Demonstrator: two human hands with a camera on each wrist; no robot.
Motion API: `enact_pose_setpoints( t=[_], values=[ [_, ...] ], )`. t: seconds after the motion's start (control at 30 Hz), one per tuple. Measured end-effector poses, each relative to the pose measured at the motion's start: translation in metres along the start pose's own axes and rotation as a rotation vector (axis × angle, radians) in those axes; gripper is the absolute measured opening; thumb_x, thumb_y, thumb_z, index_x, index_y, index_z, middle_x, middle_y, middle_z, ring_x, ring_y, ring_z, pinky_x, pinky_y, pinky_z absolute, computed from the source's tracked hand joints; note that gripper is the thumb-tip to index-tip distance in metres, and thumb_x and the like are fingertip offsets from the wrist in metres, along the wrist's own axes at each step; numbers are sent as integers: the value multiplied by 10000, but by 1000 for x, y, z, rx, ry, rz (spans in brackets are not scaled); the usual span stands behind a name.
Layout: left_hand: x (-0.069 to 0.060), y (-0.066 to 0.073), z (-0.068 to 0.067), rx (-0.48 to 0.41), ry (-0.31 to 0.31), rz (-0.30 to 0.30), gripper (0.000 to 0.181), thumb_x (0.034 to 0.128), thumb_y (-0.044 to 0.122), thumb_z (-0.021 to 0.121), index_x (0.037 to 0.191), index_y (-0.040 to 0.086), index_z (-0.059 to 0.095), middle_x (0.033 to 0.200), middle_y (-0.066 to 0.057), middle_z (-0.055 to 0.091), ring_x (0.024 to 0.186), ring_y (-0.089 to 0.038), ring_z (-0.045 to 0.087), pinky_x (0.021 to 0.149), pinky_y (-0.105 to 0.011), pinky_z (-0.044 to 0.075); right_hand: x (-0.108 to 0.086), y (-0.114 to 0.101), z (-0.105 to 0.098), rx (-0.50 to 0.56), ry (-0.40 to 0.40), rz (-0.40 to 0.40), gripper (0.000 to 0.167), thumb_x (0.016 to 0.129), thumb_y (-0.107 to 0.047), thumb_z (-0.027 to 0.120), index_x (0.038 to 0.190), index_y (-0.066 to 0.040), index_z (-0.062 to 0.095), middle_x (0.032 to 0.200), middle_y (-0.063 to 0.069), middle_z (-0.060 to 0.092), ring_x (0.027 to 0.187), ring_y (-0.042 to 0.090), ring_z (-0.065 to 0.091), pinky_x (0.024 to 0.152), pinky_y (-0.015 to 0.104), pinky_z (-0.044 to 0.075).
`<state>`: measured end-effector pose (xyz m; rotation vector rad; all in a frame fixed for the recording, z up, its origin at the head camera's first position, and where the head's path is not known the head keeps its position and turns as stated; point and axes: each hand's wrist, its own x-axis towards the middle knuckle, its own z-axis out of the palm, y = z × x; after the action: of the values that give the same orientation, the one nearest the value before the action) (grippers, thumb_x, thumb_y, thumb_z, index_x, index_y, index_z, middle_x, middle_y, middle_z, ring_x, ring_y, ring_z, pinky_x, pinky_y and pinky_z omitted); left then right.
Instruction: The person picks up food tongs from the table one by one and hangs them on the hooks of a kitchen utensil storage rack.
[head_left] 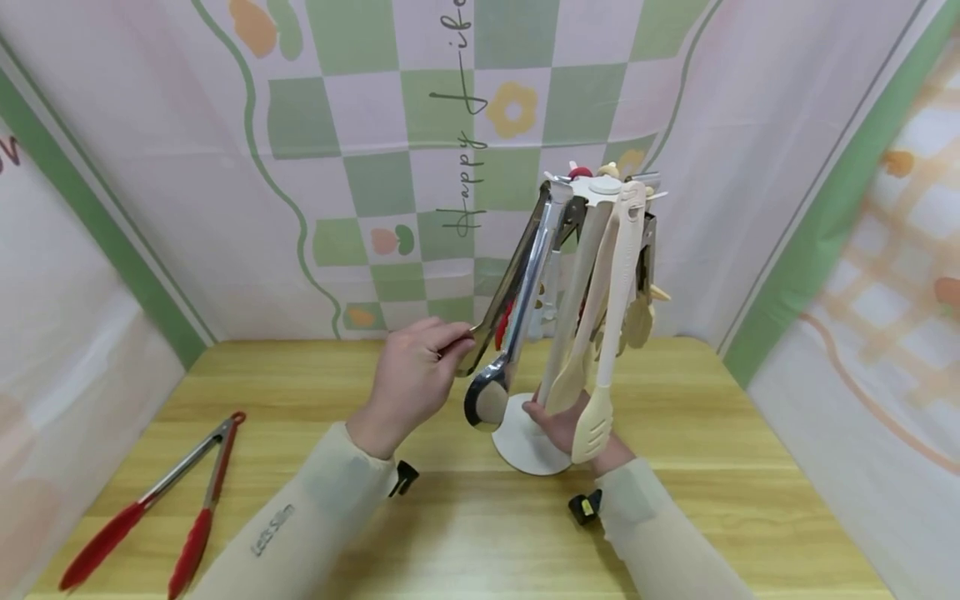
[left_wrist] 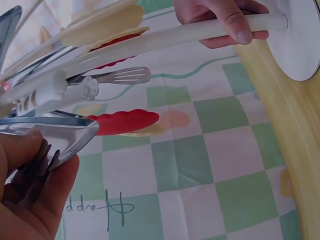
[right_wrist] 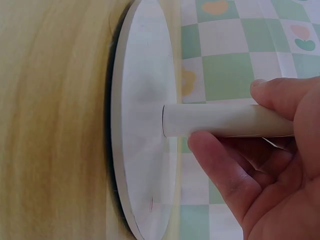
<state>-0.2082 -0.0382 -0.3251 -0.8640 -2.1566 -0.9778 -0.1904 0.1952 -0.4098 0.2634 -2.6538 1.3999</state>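
Observation:
A white utensil rack [head_left: 528, 446] stands on its round base, with kitchen tools hanging from its top. My right hand [head_left: 566, 421] holds its white post [right_wrist: 225, 120] low down, just above the base. My left hand [head_left: 412, 375] pinches the lower end of metal tongs [head_left: 506, 287] hanging on the rack's left side. In the left wrist view, dark prongs [left_wrist: 42, 162] show between the thumb and fingers, close to a shiny metal piece [left_wrist: 60, 135]. A shiny ladle [head_left: 487, 400] hangs beside that hand. Cream spatulas [head_left: 595, 429] hang in front of the right hand.
Red-tipped tongs [head_left: 198, 462] lie spread on the wooden table [head_left: 465, 533] at the left. In the left wrist view, a red scalloped tip [left_wrist: 127, 121] and a slotted metal fork [left_wrist: 125, 75] hang on the rack. A checkered cloth [head_left: 367, 175] covers the back wall.

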Motion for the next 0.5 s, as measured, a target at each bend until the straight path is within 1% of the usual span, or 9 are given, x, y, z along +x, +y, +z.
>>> enact_pose_setpoints(
  t=[0.1, 0.2, 0.27, 0.37, 0.5],
  values=[
    [1, 0, 3, 8, -7, 9, 104, 909, 96, 739, 987, 48, 788, 794, 1, 668, 590, -76, 497, 513, -239, 433, 1, 3, 0, 3, -3, 5, 110, 930, -57, 658, 969, 23, 594, 870, 69, 627, 800, 202, 573, 733, 305, 443],
    [3, -2, 6, 17, -3, 18, 106, 908, 95, 740, 988, 44, 787, 800, -7, 673, 582, -78, 502, 512, -236, 436, 7, 17, 2, -1, -9, 14, 132, 934, -92, 670, 988, 3, 596, 880, 46, 626, 808, 193, 574, 760, 363, 463],
    [4, -3, 8, 22, 2, 22, 106, 910, 97, 739, 988, 43, 787, 810, -13, 681, 586, -86, 518, 523, -240, 446, 9, 24, 4, -10, -12, 20, 147, 934, -112, 678, 997, -7, 597, 885, 35, 624, 809, 186, 573, 763, 380, 468],
    [5, -6, 11, 24, 3, 17, 110, 911, 106, 739, 989, 46, 787, 821, -16, 688, 596, -90, 540, 537, -244, 459, 11, 28, 5, -15, -7, 17, 155, 931, -123, 682, 996, -11, 598, 884, 33, 625, 805, 180, 571, 754, 372, 467],
    [7, -9, 16, 26, -24, -6, 119, 922, 134, 732, 1000, 66, 791, 832, -7, 686, 594, -76, 534, 527, -235, 450, 9, 26, 5, -14, 6, -24, 121, 925, -101, 685, 955, -8, 613, 864, 37, 638, 792, 180, 573, 737, 344, 457]
  ],
)
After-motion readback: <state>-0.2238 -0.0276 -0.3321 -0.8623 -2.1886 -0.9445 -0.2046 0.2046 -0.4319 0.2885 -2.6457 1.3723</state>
